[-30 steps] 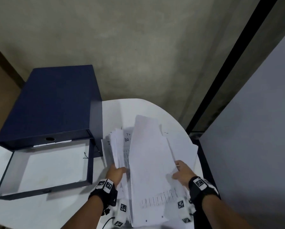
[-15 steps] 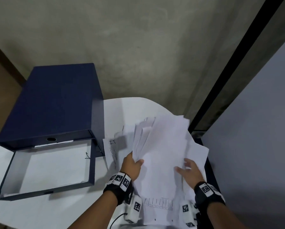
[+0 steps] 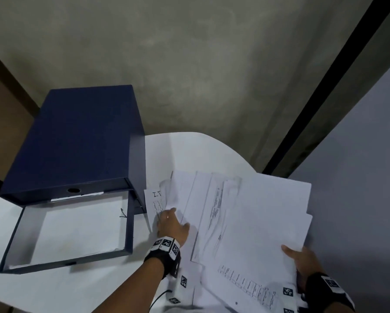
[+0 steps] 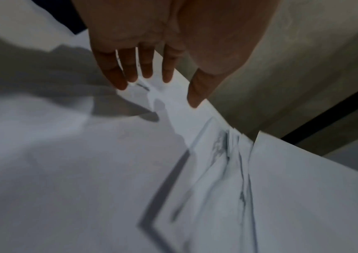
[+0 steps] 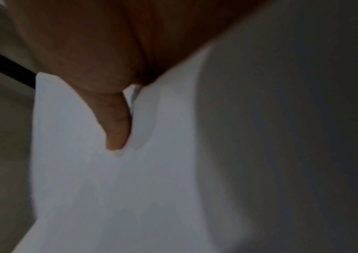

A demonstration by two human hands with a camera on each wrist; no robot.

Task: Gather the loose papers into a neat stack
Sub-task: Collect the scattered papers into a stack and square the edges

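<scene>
A fanned pile of white papers (image 3: pixel 246 218) lies on the right part of the white table (image 3: pixel 76 288). My left hand (image 3: pixel 170 224) hovers flat over the pile's left edge, its straight fingers (image 4: pixel 146 71) spread above a sheet with printed text. My right hand (image 3: pixel 300 258) holds the near right corner of the top sheets (image 5: pixel 130 171), thumb on top and the other fingers hidden beneath. One sheet marked with handwriting (image 3: pixel 154 201) pokes out at the left of the pile.
A dark blue box file (image 3: pixel 76 143) stands at the left with its open lid (image 3: pixel 72 231) lying flat toward me. The table's rounded far edge (image 3: pixel 212 137) drops to a grey floor. A grey partition (image 3: pixel 359 177) rises close on the right.
The papers went from held upright in both hands to spread flat and swung rightward. My left hand let go and opened over the left edge; my right hand moved right and nearer.
</scene>
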